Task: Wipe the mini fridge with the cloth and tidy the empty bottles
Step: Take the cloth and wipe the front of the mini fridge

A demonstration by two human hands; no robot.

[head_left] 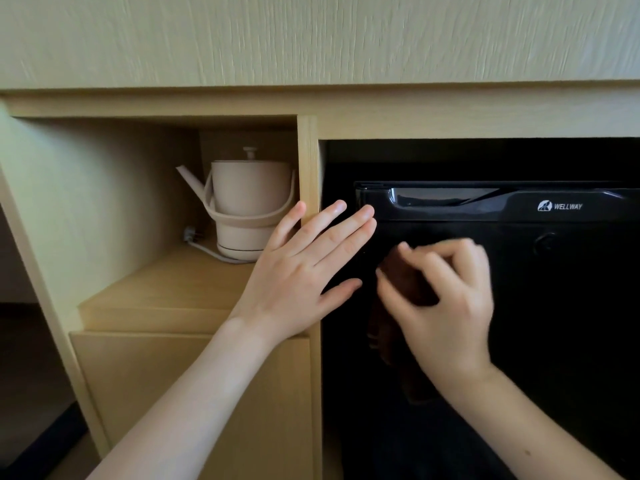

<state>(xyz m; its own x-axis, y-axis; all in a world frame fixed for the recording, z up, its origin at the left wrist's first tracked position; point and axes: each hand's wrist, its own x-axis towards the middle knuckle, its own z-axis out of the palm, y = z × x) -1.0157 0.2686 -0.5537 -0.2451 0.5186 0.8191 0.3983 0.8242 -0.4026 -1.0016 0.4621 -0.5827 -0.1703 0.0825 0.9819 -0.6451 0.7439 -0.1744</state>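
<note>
A black mini fridge [540, 292] with a glossy top handle strip sits inside the right bay of a light wood cabinet. Its door is closed. My right hand [446, 306] grips a dark brown cloth [403, 282] bunched against the upper left part of the door; the cloth's tail hangs down below the hand. My left hand [304, 268] is flat with straight fingers, its fingertips at the fridge's top left corner beside the wooden divider. No bottles are visible.
A beige electric kettle [247, 206] with a spout, loop handle and grey cord stands in the open cubby on the left. Below it is a closed wooden drawer front [194, 393]. A wood countertop edge [311, 102] runs overhead.
</note>
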